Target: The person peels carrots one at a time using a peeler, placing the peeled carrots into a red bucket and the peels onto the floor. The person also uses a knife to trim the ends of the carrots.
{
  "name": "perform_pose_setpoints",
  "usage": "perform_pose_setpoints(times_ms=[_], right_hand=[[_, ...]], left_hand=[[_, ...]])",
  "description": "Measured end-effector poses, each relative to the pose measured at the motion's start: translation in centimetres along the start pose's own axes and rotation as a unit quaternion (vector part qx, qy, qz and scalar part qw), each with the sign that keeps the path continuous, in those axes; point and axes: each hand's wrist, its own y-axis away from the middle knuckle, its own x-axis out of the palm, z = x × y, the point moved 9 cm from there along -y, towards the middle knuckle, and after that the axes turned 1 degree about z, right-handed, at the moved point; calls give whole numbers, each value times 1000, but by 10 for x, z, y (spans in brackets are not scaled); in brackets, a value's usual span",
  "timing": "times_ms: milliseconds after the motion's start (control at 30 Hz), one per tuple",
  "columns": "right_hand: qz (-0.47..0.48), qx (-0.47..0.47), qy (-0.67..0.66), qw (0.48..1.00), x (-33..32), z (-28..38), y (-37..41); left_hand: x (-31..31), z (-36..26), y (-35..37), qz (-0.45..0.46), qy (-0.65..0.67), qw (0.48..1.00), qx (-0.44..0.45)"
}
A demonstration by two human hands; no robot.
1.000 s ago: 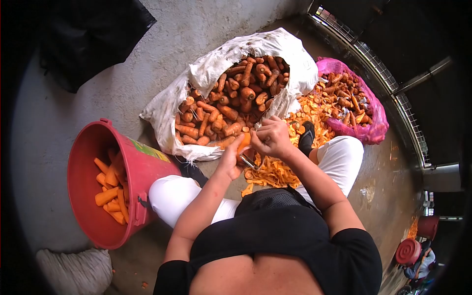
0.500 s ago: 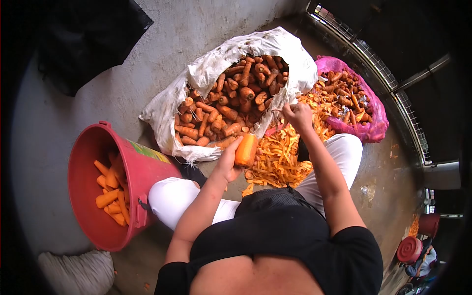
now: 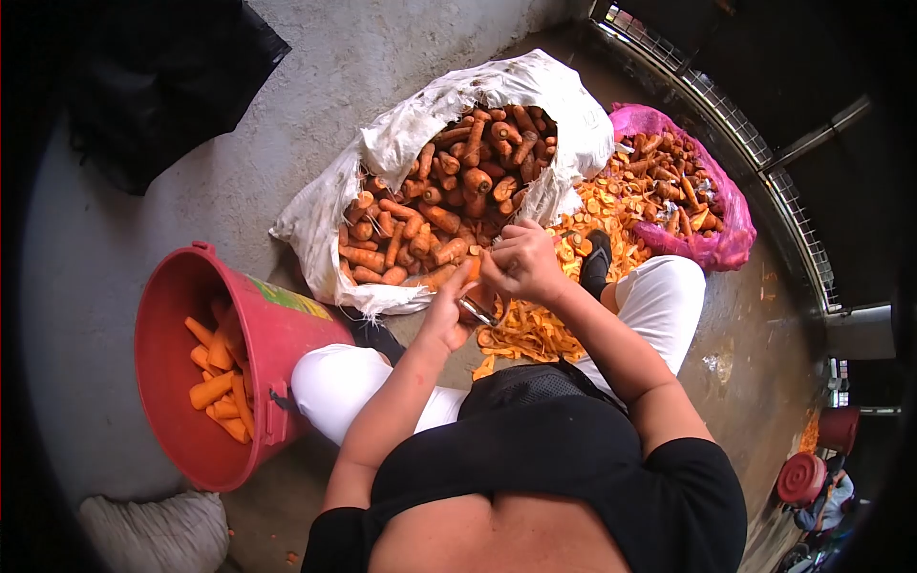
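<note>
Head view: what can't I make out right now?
All in the head view:
Carrot: largely covered by the left hand and right hand.
Metal tool: partly covered by the hands, too small to show its shape.
Red bucket: its wall hides how full it is.
Pale bundle: cut off by the bottom edge.
Distant person: too small to tell what they're doing.

Soft light, black edges.
The shiny floor [image 3: 716,365] gives small glare at right, and metal tool [image 3: 476,310] glints; the bucket [image 3: 160,358] is shadowed inside, wide lens bends the grate [image 3: 725,120], far person [image 3: 838,503] is unclear.
</note>
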Motion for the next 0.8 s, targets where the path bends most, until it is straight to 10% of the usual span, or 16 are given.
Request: perform_pose_setpoints(times_ms=[200,333,467,633,800], right_hand=[[21,243,-67,967,21,-93,11],[104,253,248,929,7,-189,49],[94,457,56,883,-7,-164,61],[-33,97,0,995,-11,-36,17],[-5,17,9,1000,1,-7,6]], left_hand=[[14,-17,19,-39,-99,992,62],[30,-5,26,58,-101,993,-3],[14,-10,14,-6,-67,997,26],[4,-10,-4,-6,-24,999,36],[-12,-4,-7,-53,-9,998,25]])
